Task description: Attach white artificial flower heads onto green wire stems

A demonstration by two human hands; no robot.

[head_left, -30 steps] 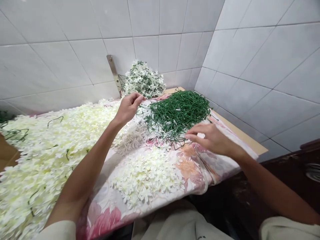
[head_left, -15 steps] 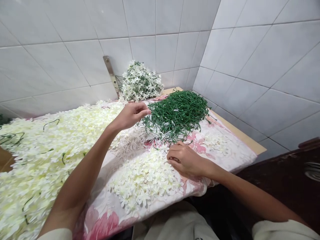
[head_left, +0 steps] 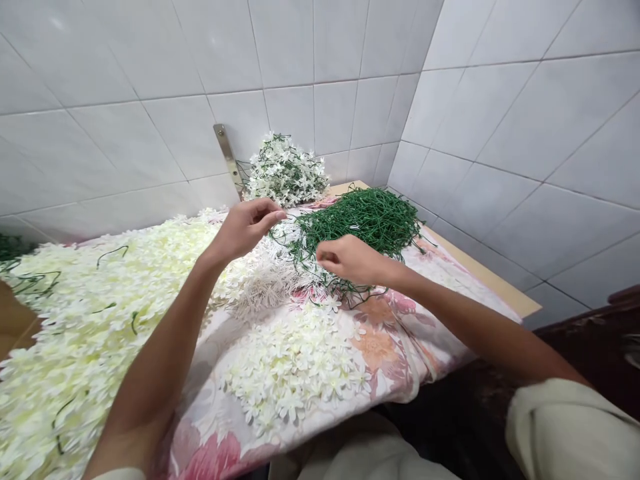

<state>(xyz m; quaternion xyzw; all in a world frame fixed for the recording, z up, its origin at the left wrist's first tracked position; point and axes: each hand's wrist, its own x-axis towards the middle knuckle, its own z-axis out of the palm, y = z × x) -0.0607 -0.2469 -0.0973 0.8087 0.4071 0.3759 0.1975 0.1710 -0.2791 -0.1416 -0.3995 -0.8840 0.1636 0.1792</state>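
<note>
My left hand (head_left: 250, 228) is raised left of the green stem pile (head_left: 367, 217), thumb and fingertips pinched together; whatever they hold is too small to make out. My right hand (head_left: 353, 259) hovers at the pile's front edge with its fingers curled closed, and its grip is hidden. White stem tips (head_left: 287, 237) poke out at the left side of the green pile. Below my right hand lies a small heap of white artificial flower heads (head_left: 295, 363). Pale thin stamens (head_left: 260, 287) are bunched between that heap and my left hand.
A large spread of cream-white petals (head_left: 100, 313) covers the table's left side. Finished-looking white flowers on green stems (head_left: 285, 170) are piled against the tiled wall (head_left: 165, 140), beside a metal bracket (head_left: 228, 159). A floral cloth (head_left: 385, 340) covers the table.
My right hand has lifted from beside the small flower heap, up and slightly left to the green stems. My left hand has shifted a little left, still pinched. The view has tilted slightly.
</note>
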